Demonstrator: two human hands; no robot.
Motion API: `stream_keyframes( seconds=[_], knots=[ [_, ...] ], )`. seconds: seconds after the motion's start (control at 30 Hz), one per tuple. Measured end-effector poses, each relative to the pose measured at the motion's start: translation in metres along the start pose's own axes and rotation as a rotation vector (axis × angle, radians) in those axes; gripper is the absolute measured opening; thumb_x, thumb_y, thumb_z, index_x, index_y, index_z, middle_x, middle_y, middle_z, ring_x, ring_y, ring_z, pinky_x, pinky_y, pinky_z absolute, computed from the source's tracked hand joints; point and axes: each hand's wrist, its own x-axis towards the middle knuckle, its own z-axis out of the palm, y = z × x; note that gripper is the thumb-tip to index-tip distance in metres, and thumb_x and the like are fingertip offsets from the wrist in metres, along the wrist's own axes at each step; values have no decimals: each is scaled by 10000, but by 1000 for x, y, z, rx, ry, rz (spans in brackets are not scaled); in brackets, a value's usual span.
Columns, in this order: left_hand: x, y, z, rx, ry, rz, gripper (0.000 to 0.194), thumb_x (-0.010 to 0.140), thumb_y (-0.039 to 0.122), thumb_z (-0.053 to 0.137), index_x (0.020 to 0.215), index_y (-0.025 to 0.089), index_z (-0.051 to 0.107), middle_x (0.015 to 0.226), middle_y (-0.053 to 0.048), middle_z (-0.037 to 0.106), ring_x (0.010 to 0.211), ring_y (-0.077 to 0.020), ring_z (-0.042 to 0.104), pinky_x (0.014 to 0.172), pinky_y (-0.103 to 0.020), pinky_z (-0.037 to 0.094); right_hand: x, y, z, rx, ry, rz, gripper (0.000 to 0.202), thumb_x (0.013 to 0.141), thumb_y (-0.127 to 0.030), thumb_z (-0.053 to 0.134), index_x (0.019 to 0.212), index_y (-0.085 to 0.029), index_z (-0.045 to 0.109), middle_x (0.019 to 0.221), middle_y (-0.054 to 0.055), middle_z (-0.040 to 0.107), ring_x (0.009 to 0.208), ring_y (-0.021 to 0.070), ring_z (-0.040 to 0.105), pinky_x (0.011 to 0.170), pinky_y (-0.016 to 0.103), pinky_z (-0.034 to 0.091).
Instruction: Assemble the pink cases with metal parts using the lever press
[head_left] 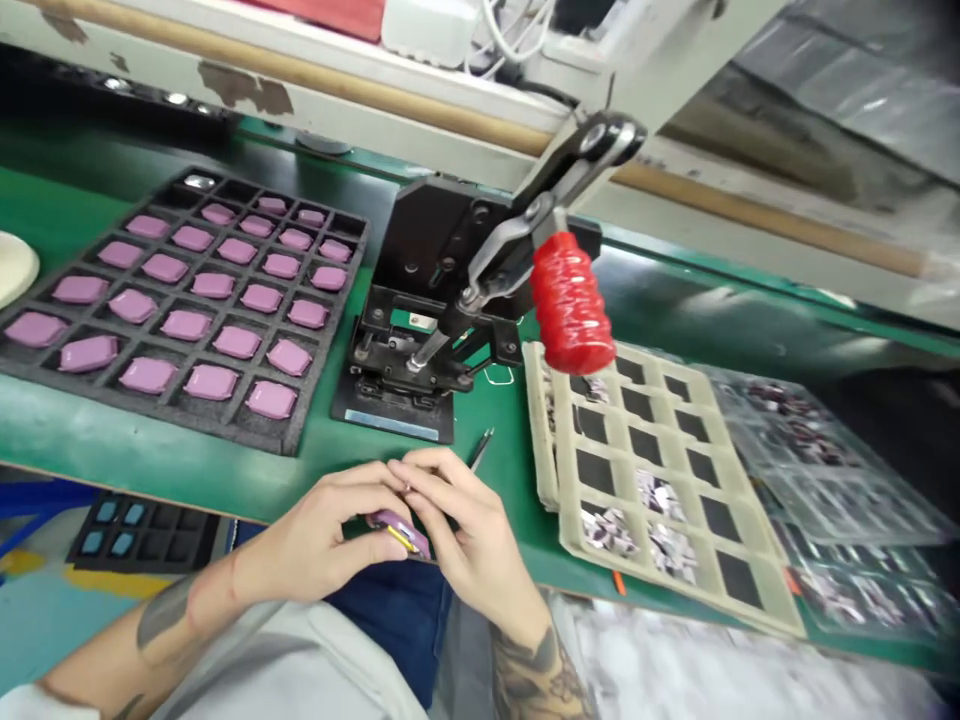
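My left hand [345, 525] is closed round a small purple case [405, 530] with a yellow-gold edge, held above the table's front edge. Close against it, my right hand [459, 515] has its thumb and fingertips pinched together beside the left fingertips. Something tiny and pale shows at that pinch, too small to name. Ahead of both hands stands a black hand press [450, 270] with a red ribbed handle [571, 305]. A dark pointed tool [482, 448] lies on the green table just beyond my right hand.
On the left is a black compartment tray [289, 438] of purple cases. To the right, a cream divided tray [574, 535] holds small shiny parts, with clear plastic trays [817, 470] beyond it. A lower black tray [150, 560] carries blue pieces. A shelf beam [450, 110] crosses behind.
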Motion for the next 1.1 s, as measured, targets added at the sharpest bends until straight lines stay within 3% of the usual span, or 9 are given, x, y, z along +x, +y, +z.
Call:
stream_keyframes(
  seconds=[0.17, 0.27, 0.33, 0.53, 0.7, 0.83, 0.93, 1.03, 1.1],
  knots=[
    [0, 0, 0, 29, -21, -19, 118, 1104, 287, 721, 1114, 212, 812, 1174, -67, 762, 1145, -214, 709, 1040, -308, 536, -4, -1, 10, 0, 222, 52, 314, 1056, -86, 699, 1230, -290, 862, 1080, 47, 784, 955, 163, 766, 834, 282, 632],
    [-1, -5, 5, 65, 57, -57, 137, 1124, 301, 694, 1158, 237, 810, 1127, -35, 806, 1048, -184, 740, 975, -281, 541, -7, -4, 9, 22, 375, 72, 218, 1026, -89, 746, 1089, -264, 859, 991, 35, 783, 900, 170, 747, 804, 301, 620],
    [-2, -8, 8, 115, 117, -86, 143, 1128, 318, 688, 1148, 234, 803, 1060, -21, 815, 957, -172, 737, 900, -271, 535, -9, -10, 6, 34, 411, 55, 196, 1018, -85, 750, 1055, -254, 841, 958, 31, 766, 880, 173, 727, 787, 309, 611],
    [-4, -10, 13, 248, 175, -57, 141, 1113, 311, 697, 1035, 204, 744, 868, 11, 693, 777, -142, 615, 754, -264, 469, -12, -22, 2, -52, 221, 16, 200, 1002, -56, 755, 1064, -233, 825, 958, 29, 752, 857, 154, 718, 760, 290, 595],
    [-3, -9, 14, 246, 151, -50, 146, 1117, 299, 683, 1020, 204, 735, 875, 10, 677, 794, -142, 601, 764, -266, 455, -12, -24, 0, -79, 290, 11, 197, 1009, -50, 735, 1049, -228, 809, 971, 28, 744, 860, 151, 711, 766, 295, 594],
    [-2, -9, 15, 263, 142, -59, 202, 1123, 319, 667, 968, 198, 710, 833, 15, 632, 765, -144, 568, 740, -276, 432, -11, -23, -3, -136, 202, 11, 168, 1025, -73, 745, 1039, -229, 804, 949, 20, 744, 863, 149, 719, 770, 293, 600],
    [-3, -9, 15, 242, 149, -103, 268, 1133, 363, 641, 928, 194, 675, 805, 25, 593, 737, -139, 522, 714, -281, 405, -14, -21, -1, -238, 119, -58, 156, 1056, -137, 743, 1176, -223, 794, 1052, 59, 775, 949, 184, 746, 840, 344, 627],
    [-3, -10, 13, 142, 180, -156, 368, 1146, 443, 608, 872, 197, 611, 764, 40, 527, 707, -134, 462, 673, -277, 378, -18, -20, 5, -424, 70, -179, 385, 1049, -274, 798, 1415, -189, 711, 1213, 142, 795, 1070, 270, 767, 884, 432, 645],
    [-4, -10, 11, 88, 182, -165, 422, 1152, 475, 589, 830, 204, 552, 744, 45, 499, 696, -132, 443, 657, -272, 368, -22, -18, 10, -526, 85, -234, 496, 1028, -275, 826, 1485, -174, 662, 1203, 160, 808, 1042, 286, 775, 834, 435, 641]
  ],
)
